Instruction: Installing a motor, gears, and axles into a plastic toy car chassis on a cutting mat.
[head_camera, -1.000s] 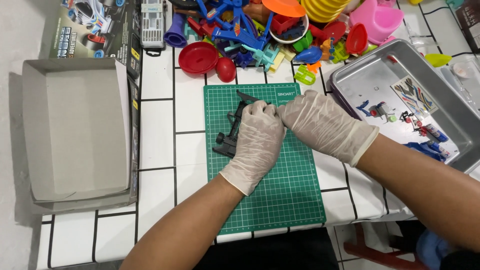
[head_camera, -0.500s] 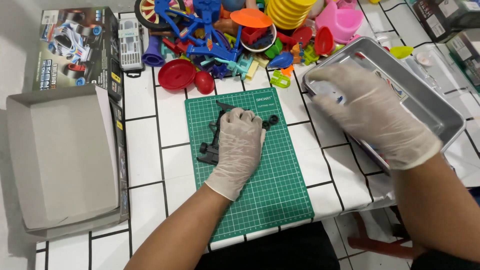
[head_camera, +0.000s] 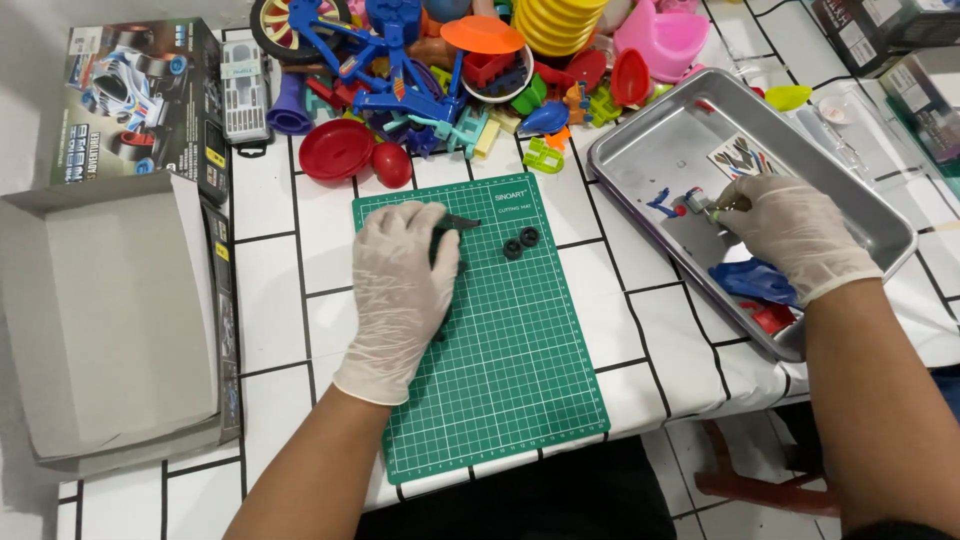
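Far across the white-tiled tabletop (head_camera: 280, 260), a heap of colourful plastic toys (head_camera: 450, 70); far left a printed carton (head_camera: 135, 100), nearer an open grey box (head_camera: 100, 320).

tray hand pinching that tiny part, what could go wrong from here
The right hand pinches a small part over the tray; gloved fingers could let it slip among the other bits. Two loose black wheels on the mat might roll off. The left hand covers the black piece, so it may shift unseen.
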